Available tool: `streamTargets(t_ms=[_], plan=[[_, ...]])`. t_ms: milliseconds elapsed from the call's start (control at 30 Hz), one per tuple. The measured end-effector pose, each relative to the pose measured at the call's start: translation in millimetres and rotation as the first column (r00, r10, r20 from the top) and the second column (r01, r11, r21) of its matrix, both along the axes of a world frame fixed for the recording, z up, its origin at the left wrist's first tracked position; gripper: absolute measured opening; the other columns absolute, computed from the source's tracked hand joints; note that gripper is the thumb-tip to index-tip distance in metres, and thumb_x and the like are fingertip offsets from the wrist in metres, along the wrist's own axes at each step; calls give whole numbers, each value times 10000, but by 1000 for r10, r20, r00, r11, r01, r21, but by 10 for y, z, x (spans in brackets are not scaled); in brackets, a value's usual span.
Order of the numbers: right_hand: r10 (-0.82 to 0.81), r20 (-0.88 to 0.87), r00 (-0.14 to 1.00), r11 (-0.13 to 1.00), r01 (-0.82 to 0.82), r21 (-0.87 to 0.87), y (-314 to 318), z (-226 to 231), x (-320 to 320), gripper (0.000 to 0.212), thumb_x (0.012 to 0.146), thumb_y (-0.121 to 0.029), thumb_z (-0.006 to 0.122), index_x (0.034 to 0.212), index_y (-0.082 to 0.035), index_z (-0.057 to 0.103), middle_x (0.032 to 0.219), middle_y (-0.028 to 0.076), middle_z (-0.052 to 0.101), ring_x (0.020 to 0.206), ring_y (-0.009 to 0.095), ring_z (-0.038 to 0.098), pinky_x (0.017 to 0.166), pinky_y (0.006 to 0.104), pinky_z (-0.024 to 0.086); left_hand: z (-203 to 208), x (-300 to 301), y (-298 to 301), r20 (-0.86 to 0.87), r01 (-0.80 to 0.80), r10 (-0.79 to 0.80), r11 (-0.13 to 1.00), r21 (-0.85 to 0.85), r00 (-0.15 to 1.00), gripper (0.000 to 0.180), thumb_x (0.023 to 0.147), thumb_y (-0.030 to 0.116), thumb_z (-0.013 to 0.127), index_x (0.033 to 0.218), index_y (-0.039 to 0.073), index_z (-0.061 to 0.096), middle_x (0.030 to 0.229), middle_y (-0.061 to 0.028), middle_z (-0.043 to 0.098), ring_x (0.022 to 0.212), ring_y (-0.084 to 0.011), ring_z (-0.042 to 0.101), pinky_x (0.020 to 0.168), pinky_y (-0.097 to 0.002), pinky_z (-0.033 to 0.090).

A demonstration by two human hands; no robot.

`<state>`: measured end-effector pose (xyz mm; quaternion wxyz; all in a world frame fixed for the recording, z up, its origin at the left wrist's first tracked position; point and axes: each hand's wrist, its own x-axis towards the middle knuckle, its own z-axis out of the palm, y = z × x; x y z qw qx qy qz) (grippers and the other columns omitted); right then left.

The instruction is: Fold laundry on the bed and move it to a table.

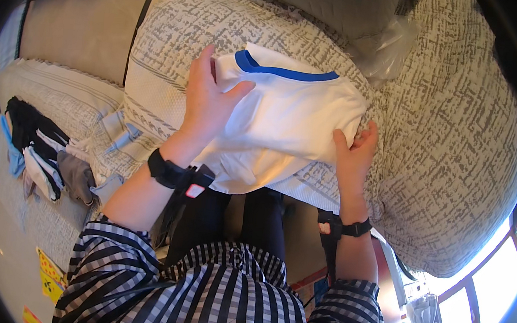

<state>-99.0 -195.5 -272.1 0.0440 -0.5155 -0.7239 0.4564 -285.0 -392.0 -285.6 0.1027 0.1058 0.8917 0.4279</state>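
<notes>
A white shirt with a blue neckband lies spread over a patterned sofa cover in front of me, its neckline at the far side. Along its left edge is my left hand, open, the thumb stretched out over the fabric and well apart from the fingers. At the shirt's right edge is my right hand, with its thumb against the cloth and the fingers curved but apart from it. Neither hand visibly grips the fabric. The shirt's near end droops toward my legs, over the seat's front edge.
A grey cushion and a clear plastic bag lie at the back. Dark, white and grey clothes are heaped to the left. A bulky covered armrest rises at the right, beside a bright window.
</notes>
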Motion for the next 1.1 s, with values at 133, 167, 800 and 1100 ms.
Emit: streamTargets(t_ms=[133, 167, 800, 1100], plan=[[233, 237, 943, 898, -302, 320, 127, 6, -135, 660, 802, -175, 713, 1340, 0, 372, 1116, 166, 528, 952, 190, 567, 778, 298, 480, 67, -18, 98, -62, 163, -174, 974, -155, 983, 481, 750, 121, 757, 1164, -28, 562, 924, -64, 556, 794, -137, 554, 700, -269, 476], [239, 161, 958, 922, -276, 272, 206, -140, -99, 576, 817, -171, 696, 1295, -4, 420, 1063, 135, 551, 913, 170, 570, 756, 280, 476, 113, -29, 131, 73, 181, -172, 971, -155, 982, 430, 773, 111, 733, 1141, -41, 572, 908, -61, 584, 785, -131, 569, 709, -261, 478], [21, 169, 985, 990, 3, -141, 327, -75, -225, 589, 818, -200, 700, 1288, 25, 425, 1082, 146, 556, 839, 201, 581, 745, 318, 483, 168, 140, -62, 433, 158, -68, 972, -175, 899, 424, 769, 237, 715, 1058, -42, 577, 862, -161, 659, 760, -235, 650, 679, -322, 507], [-119, 28, 993, 936, 121, -330, 240, -48, -165, 754, 768, -100, 724, 1360, 74, 290, 1159, 183, 551, 1031, 224, 565, 855, 317, 472, 196, 15, 82, 835, -283, -29, 934, 219, 549, 392, 788, 90, 708, 1122, -42, 551, 1024, -111, 657, 877, -165, 643, 777, -304, 522]])
